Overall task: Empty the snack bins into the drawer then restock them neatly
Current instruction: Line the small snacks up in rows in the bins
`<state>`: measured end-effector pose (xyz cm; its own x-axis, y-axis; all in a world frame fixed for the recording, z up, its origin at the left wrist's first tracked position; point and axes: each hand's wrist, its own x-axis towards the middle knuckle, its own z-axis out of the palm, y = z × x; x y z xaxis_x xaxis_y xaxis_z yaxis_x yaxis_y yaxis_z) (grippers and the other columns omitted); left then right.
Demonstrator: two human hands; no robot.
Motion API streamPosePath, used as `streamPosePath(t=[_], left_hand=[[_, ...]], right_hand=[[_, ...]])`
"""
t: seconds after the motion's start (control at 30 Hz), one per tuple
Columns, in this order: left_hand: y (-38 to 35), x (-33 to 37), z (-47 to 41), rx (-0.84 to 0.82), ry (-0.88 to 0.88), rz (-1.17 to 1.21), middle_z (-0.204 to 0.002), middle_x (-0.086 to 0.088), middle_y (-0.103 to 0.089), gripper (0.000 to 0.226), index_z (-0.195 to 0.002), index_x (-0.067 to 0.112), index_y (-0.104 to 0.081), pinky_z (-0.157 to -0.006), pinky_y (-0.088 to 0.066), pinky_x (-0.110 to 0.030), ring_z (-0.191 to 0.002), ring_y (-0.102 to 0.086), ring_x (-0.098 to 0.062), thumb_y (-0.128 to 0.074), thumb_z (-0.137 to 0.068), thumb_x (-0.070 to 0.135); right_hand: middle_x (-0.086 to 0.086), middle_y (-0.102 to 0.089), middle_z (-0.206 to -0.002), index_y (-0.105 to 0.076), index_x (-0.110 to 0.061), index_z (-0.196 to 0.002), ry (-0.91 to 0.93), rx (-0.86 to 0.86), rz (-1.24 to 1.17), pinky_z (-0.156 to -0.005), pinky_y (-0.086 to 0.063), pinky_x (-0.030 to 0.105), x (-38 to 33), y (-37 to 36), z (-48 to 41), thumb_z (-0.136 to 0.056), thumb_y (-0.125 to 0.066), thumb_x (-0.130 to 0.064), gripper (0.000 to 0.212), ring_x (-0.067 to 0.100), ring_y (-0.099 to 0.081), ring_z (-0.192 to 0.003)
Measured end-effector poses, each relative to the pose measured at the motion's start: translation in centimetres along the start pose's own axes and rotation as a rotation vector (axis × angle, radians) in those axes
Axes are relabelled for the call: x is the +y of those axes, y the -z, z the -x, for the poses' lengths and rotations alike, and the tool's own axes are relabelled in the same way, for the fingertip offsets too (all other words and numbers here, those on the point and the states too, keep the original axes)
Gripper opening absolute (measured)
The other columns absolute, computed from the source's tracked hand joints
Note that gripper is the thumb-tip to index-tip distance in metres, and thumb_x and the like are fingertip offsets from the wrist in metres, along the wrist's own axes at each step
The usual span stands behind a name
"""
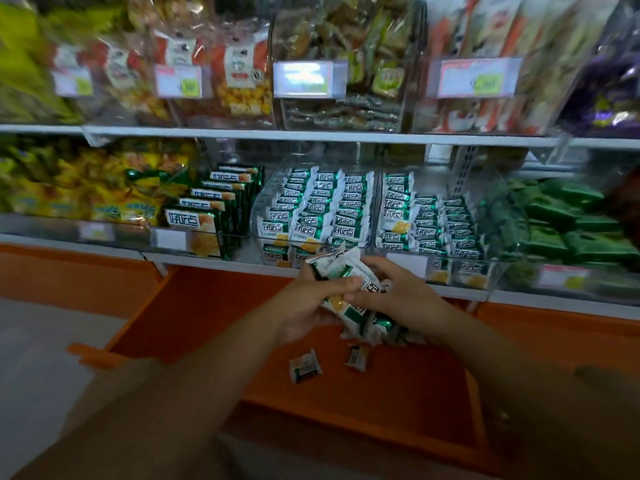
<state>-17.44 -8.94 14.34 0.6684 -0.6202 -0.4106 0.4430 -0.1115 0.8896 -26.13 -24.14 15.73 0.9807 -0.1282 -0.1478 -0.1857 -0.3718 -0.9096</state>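
Two bare forearms (194,386) reach in from the near edge and meet over the open orange drawer (207,306). Left hand (308,303) is curled round a bundle of packets (337,270) from the left and beneath, thumb across the top. Right hand (398,292) clasps the same bundle from the right. Bundle's long axis runs slantwise, far-left to near-right, above the drawer's far half. Below it, two loose packets (304,365) lie apart on the drawer floor, and a small heap sits under the right wrist. Far side, lower shelf, left to right: yellow bags (86,188); green boxes (214,209) standing in a row; middle bin (318,206), clear-walled, with matching white-and-green packets in tidy upright rows; right bin (426,216), the same packets, its rows lower toward the right; green packs (571,223). Middle bin lies straight beyond and above the hands, a shade nearer the left one. Judgement: restocking is well along, and the bundle most likely goes up and away into one of these two bins.
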Motion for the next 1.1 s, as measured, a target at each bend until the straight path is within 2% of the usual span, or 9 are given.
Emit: streamPosePath(t=[0.23, 0.37, 0.5, 0.57, 0.63, 0.73, 0.8, 1.0, 1.1], left_hand=[[-0.3, 1.8, -1.7, 0.107, -0.056, 0.012, -0.109, -0.006, -0.071, 0.063, -0.125, 0.022, -0.041, -0.069, -0.059, -0.041, -0.089, -0.072, -0.025, -0.08, -0.077, 0.013], [1.5, 2.2, -4.4, 0.138, -0.101, 0.073, -0.113, -0.007, -0.071, 0.082, -0.139, 0.028, -0.032, -0.065, -0.057, -0.037, -0.086, -0.073, -0.024, -0.082, -0.075, 0.017], [1.8, 2.0, -6.4, 0.095, -0.117, 0.087, -0.121, -0.006, -0.067, 0.105, -0.147, 0.029, -0.026, -0.065, -0.057, -0.036, -0.087, -0.074, -0.024, -0.088, -0.062, 0.024], [1.1, 2.2, -7.1, 0.07, -0.149, 0.06, -0.119, -0.002, -0.068, 0.091, -0.141, 0.027, -0.033, -0.06, -0.057, -0.031, -0.083, -0.074, -0.019, -0.086, -0.067, 0.022], [0.5, 2.8, -7.8, 0.083, -0.187, 0.036, -0.115, 0.0, -0.069, 0.071, -0.127, 0.029, -0.043, -0.064, -0.057, -0.034, -0.089, -0.073, -0.021, -0.084, -0.07, 0.02], [0.9, 3.7, -9.0, 0.134, -0.21, 0.051, -0.122, -0.004, -0.067, 0.09, -0.127, 0.029, -0.043, -0.082, -0.056, -0.053, -0.098, -0.07, -0.03, -0.093, -0.053, 0.033], [1.3, 3.9, -9.4, 0.164, -0.196, 0.068, -0.127, -0.006, -0.063, 0.102, -0.131, 0.033, -0.041, -0.083, -0.056, -0.054, -0.099, -0.07, -0.031, -0.094, -0.043, 0.039], [1.1, 2.6, -9.3, 0.156, -0.156, 0.043, -0.144, -0.003, -0.051, 0.129, -0.142, 0.046, -0.03, -0.086, -0.056, -0.049, -0.113, -0.064, -0.031, -0.096, -0.032, 0.053], [0.7, 2.3, -9.0, 0.192, -0.141, 0.062, -0.147, -0.002, -0.048, 0.13, -0.144, 0.042, -0.028, -0.088, -0.055, -0.052, -0.118, -0.061, -0.031, -0.097, -0.034, 0.051]], right_hand=[[-0.002, -0.048, -0.123, -0.052, -0.045, -0.126, -0.032, 0.022, -0.305, -0.094, -0.044, 0.042, -0.2, 3.3, -0.8, -0.079, -0.076, -0.019, 0.059, 0.014, -0.056, -0.105], [0.008, -0.043, -0.113, -0.056, -0.029, -0.122, -0.072, 0.051, -0.6, -0.08, -0.038, 0.04, 0.7, 4.5, -2.7, -0.084, -0.045, 0.013, 0.057, 0.024, -0.047, -0.094], [0.008, -0.043, -0.115, -0.056, -0.024, -0.121, -0.128, 0.055, -0.669, -0.076, -0.035, 0.039, 1.9, 4.7, -4.7, -0.074, -0.049, 0.02, 0.064, 0.025, -0.047, -0.1], [0.007, -0.044, -0.119, -0.058, -0.024, -0.12, -0.119, 0.08, -0.621, -0.078, -0.041, 0.036, 2.5, 4.7, -5.6, -0.078, -0.051, 0.022, 0.063, 0.027, -0.05, -0.106], [0.006, -0.049, -0.122, -0.059, -0.024, -0.118, -0.099, 0.108, -0.574, -0.081, -0.048, 0.033, 3.0, 5.0, -6.1, -0.083, -0.056, 0.016, 0.053, 0.027, -0.056, -0.11], [0.006, -0.058, -0.101, -0.065, -0.025, -0.112, -0.082, 0.158, -0.389, -0.085, -0.053, 0.036, 3.3, 5.5, -6.2, -0.083, -0.071, -0.021, 0.03, 0.026, -0.064, -0.1], [0.019, -0.046, -0.088, -0.059, -0.006, -0.102, -0.054, 0.204, -0.195, -0.081, -0.054, 0.038, 3.5, 5.8, -6.1, -0.076, -0.068, -0.044, 0.047, 0.026, -0.058, -0.085], [0.03, -0.036, -0.086, -0.056, -0.009, -0.082, 0.02, 0.297, -0.185, -0.056, -0.047, 0.018, 3.3, 5.7, -6.0, -0.082, -0.062, -0.044, 0.035, 0.021, -0.047, -0.066], [0.028, -0.05, -0.083, -0.059, -0.006, -0.092, 0.006, 0.293, -0.262, -0.054, -0.053, 0.031, 3.4, 5.4, -6.3, -0.08, -0.062, -0.049, 0.044, 0.029, -0.054, -0.061]])
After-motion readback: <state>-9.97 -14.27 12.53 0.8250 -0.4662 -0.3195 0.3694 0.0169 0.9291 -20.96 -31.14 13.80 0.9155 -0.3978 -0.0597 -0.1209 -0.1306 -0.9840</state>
